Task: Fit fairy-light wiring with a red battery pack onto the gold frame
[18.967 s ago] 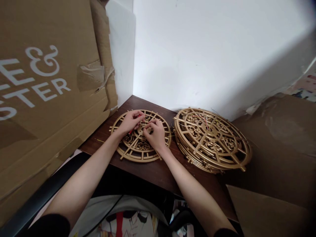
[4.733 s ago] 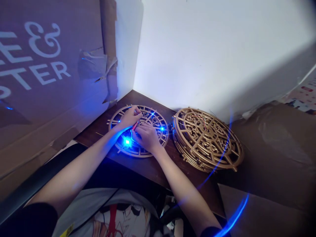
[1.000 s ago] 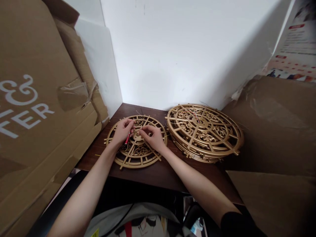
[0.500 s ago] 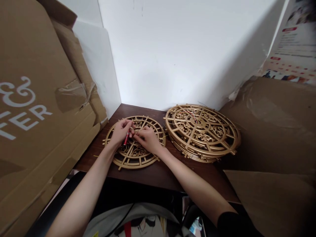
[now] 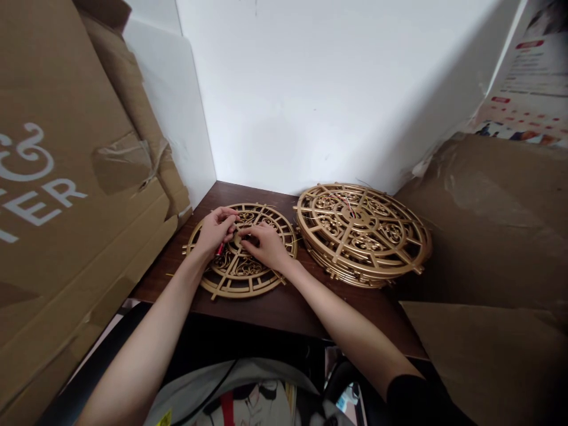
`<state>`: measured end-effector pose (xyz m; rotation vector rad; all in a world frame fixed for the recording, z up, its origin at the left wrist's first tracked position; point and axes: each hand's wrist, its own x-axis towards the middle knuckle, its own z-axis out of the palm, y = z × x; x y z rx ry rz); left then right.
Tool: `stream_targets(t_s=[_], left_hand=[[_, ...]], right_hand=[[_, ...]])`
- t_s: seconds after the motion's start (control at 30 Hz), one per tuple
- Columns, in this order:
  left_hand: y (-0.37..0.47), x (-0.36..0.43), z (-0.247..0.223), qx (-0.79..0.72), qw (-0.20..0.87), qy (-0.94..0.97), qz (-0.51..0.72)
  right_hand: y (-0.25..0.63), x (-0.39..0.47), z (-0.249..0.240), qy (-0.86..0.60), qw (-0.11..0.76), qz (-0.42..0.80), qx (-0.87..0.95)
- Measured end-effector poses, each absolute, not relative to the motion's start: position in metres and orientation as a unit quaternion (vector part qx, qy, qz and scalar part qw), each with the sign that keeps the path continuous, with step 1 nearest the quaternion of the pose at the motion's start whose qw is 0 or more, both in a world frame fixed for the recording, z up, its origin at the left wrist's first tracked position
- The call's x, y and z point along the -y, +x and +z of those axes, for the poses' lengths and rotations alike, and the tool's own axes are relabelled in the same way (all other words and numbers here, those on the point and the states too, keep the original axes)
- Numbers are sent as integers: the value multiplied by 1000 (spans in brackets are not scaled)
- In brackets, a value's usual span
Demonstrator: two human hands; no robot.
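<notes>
A round gold openwork panel (image 5: 251,289) with scrollwork and a solid centre disc lies flat on the dark wooden table. Over its left half, my left hand (image 5: 216,234) is closed around a slim red tool (image 5: 220,249), whose lower end sticks out below the palm. Its kind is not clear. The thumb and forefinger of that hand are pinched together near the panel's centre. Just to the right, my right hand (image 5: 266,245) is also pinched above the disc, a small gap from the left. Whatever its fingertips hold is too small to make out.
A stack of similar gold panels (image 5: 364,242) stands to the right, with thin red and white wires (image 5: 350,207) on top. Cardboard boxes rise at the left (image 5: 57,118) and right (image 5: 501,225). A white wall (image 5: 332,89) closes off the back of the table (image 5: 284,310).
My hands have drawn slightly apart, uncovering more of the panel's centre. The red tool has tipped and shows less below my left hand. The view has shifted a little.
</notes>
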<state>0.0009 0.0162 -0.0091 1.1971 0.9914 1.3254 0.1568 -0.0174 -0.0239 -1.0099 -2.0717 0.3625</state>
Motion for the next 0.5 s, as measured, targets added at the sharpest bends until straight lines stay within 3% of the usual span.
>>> stream_targets(t_s=[0.3, 0.5], left_hand=[[2, -9, -3, -414, 519, 580, 472], [1, -7, -5, -435, 441, 668, 412]], right_hand=[[156, 20, -22, -367, 454, 166, 795], [156, 21, -21, -396, 478, 179, 763]])
